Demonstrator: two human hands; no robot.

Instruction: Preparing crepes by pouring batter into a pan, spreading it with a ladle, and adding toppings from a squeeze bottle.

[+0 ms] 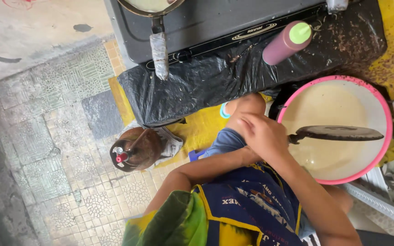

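Your right hand is clamped on the handle of a flat dark ladle, held over pale batter filling the pink-rimmed basin; your left hand is hidden, its grip untellable; the pan on the stove seems to hold batter already.

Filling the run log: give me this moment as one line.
right hand: grip shut on flat dark pan handle | pan: over pink-rimmed basin of pale liquid | left hand: hidden

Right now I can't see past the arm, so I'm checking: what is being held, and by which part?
A hand grips a dark flat pan by its handle end, over the pink-rimmed basin. Which hand cannot be told.
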